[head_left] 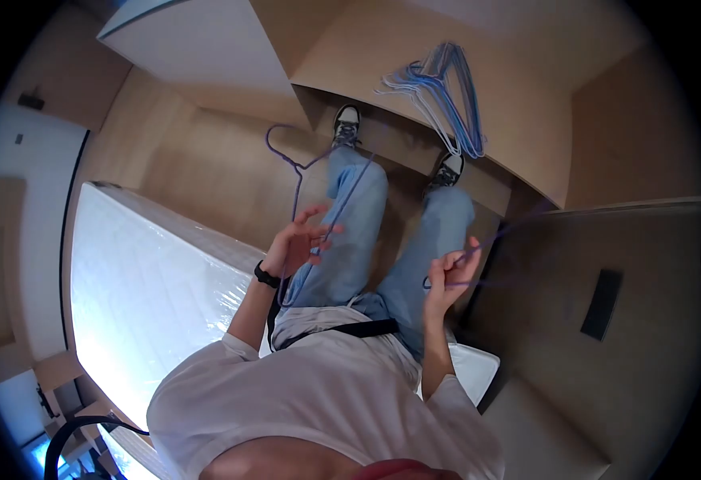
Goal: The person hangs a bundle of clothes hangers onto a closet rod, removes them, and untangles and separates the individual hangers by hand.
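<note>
My left hand (298, 244) is loosely curled at a purple wire clothes hanger (296, 192), its fingers partly spread across the long wires. The hanger's hook points away from me over the floor, and its far end lies near my waist. On the other side, the fingers of my right hand (450, 280) are closed around a second purple clothes hanger (490, 284). That one stretches out to the right, thin and blurred against the dark panel. A bunch of blue, white and purple hangers (454, 100) lies on the wooden cabinet base in front of me.
A plastic-wrapped mattress (150, 272) is at my left. The wooden cabinet (518, 120) stands ahead, with a pale panel (198, 60) to its left. On the right a dark panel (558, 312) bears a black handle (602, 304). My feet rest by the cabinet's base.
</note>
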`<move>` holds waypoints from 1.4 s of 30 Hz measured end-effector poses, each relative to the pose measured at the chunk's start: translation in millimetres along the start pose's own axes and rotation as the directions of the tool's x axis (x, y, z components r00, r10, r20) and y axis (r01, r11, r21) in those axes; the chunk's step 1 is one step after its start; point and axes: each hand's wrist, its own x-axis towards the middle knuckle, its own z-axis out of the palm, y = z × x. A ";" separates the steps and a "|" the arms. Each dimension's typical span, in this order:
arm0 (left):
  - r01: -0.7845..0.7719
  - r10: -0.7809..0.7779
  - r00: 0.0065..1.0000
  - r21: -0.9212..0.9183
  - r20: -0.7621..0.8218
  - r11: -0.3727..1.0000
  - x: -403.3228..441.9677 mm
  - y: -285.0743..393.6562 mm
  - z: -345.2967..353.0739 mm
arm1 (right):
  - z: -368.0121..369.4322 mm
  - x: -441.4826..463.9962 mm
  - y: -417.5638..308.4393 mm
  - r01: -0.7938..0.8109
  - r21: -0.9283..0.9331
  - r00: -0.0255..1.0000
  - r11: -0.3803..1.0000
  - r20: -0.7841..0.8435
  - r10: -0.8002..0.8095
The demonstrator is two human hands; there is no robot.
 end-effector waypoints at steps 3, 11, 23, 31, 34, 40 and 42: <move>0.158 -0.145 0.965 -0.042 0.217 0.987 3.4 -4.9 -7.7 | -14.6 1.6 20.1 0.117 -0.420 0.993 0.900 0.076 -0.093; 0.248 -0.208 0.964 -0.291 0.164 0.924 19.0 -41.3 -3.6 | -22.2 0.7 2.3 0.216 -0.750 0.975 0.626 0.204 -0.091; 0.242 -0.193 0.951 -0.197 0.240 0.950 15.1 -72.3 -2.8 | -19.8 -6.1 36.8 0.213 -0.748 0.943 0.628 0.327 0.069; 0.368 -0.306 0.908 -0.198 0.288 0.908 25.3 -59.9 3.0 | -8.0 -18.0 64.6 0.123 -0.803 0.901 0.583 0.337 0.274; 0.360 -0.303 0.915 -0.201 0.267 0.911 21.3 -55.1 4.0 | -13.4 -14.3 62.4 0.159 -0.803 0.860 0.575 0.398 0.318; -0.105 0.104 0.994 0.316 0.021 0.943 30.8 -80.2 1.1 | -8.5 -20.3 80.7 -0.127 -0.592 0.731 0.796 0.487 0.478; -0.266 0.273 0.961 0.461 0.052 0.847 30.3 -89.9 6.7 | 0.2 -24.7 77.9 -0.278 -0.507 0.663 0.816 0.513 0.545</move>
